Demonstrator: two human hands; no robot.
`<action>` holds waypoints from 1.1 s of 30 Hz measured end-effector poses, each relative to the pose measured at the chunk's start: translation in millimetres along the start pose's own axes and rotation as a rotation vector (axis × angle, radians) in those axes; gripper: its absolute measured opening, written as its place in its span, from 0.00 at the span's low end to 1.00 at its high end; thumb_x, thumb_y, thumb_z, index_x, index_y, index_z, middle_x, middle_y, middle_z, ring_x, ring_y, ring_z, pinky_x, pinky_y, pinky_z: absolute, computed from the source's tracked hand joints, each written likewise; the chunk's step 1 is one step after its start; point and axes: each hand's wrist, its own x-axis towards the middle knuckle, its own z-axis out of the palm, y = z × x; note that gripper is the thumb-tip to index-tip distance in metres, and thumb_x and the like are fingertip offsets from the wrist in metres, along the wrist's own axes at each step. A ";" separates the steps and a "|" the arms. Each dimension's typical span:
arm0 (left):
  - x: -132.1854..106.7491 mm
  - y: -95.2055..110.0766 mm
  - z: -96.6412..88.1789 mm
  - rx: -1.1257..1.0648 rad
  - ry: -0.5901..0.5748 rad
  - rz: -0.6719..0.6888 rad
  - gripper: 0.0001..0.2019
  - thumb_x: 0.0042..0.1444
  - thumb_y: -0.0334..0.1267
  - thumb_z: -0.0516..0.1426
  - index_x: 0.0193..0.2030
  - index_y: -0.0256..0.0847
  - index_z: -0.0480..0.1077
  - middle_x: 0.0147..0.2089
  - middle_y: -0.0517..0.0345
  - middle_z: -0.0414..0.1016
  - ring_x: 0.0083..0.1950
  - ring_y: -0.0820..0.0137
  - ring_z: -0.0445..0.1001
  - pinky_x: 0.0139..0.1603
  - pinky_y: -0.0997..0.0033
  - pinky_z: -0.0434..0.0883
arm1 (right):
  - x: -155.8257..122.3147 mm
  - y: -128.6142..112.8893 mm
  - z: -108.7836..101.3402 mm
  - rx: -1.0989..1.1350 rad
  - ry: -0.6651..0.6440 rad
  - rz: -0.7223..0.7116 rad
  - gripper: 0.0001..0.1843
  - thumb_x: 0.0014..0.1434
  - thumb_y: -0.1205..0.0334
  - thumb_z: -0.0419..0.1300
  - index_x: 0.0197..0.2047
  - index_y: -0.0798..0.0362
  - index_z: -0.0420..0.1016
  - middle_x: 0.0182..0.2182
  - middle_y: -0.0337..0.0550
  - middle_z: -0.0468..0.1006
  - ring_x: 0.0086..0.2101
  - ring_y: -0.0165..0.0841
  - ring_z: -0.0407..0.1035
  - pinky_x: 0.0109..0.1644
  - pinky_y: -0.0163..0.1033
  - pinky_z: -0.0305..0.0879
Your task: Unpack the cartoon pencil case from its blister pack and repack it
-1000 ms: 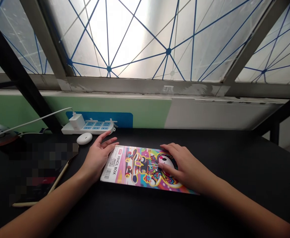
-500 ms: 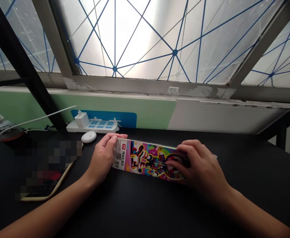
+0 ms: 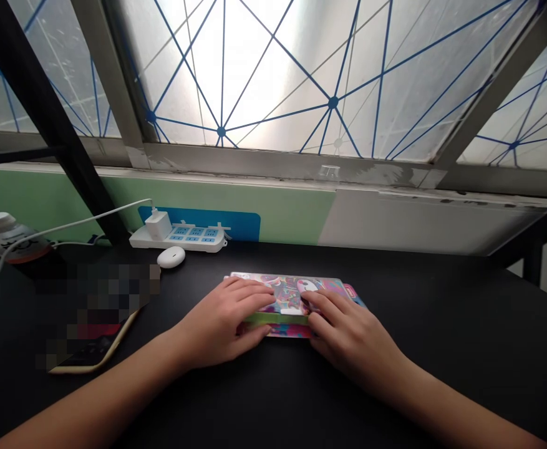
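A flat pencil box (image 3: 286, 293) with a colourful printed lid and a green side lies lengthwise on the black desk. Under its near edge shows a pink and blue patterned strip (image 3: 292, 330); whether it is the card or part of the box I cannot tell. My left hand (image 3: 224, 318) grips the box's left part, fingers over the lid and thumb along the near side. On the right part, my right hand (image 3: 350, 330) curls its fingers over the lid, its thumb mostly hidden below. Both hands cover the near corners.
To the left lies a blurred phone (image 3: 100, 349) with a pale edge. Behind it are a white earbud case (image 3: 171, 257), a power strip (image 3: 193, 238) with a plugged-in charger (image 3: 158, 224), and a bottle (image 3: 11, 237). A white cable (image 3: 81, 222) runs leftward from the charger.
The pencil box, earlier tilted up with its labelled face towards me, now lies flat with a different patterned face up. Both hands have moved inward and onto its top and near side.
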 end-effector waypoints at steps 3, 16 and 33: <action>-1.4 -6.9 2.4 0.121 0.000 -0.079 0.24 0.62 0.43 0.60 0.63 0.42 0.65 0.64 0.46 0.71 0.66 0.55 0.66 0.65 0.50 0.64 | 1.3 -0.3 3.8 0.093 -0.036 -0.027 0.08 0.65 0.68 0.54 0.37 0.55 0.74 0.47 0.55 0.80 0.44 0.45 0.75 0.44 0.48 0.75; -3.8 -17.1 0.4 0.133 -0.106 -0.197 0.32 0.56 0.49 0.65 0.64 0.41 0.65 0.63 0.44 0.68 0.63 0.54 0.66 0.64 0.51 0.67 | -0.9 9.4 -4.2 0.485 -0.235 0.172 0.14 0.65 0.56 0.59 0.52 0.52 0.70 0.55 0.53 0.76 0.54 0.43 0.70 0.56 0.50 0.69; -2.4 -0.8 -2.6 0.508 0.054 0.060 0.33 0.57 0.42 0.65 0.68 0.46 0.61 0.64 0.41 0.63 0.63 0.48 0.62 0.68 0.39 0.55 | -3.0 28.7 -6.5 0.231 -0.005 0.301 0.31 0.60 0.46 0.65 0.59 0.53 0.63 0.51 0.55 0.76 0.50 0.47 0.69 0.59 0.60 0.61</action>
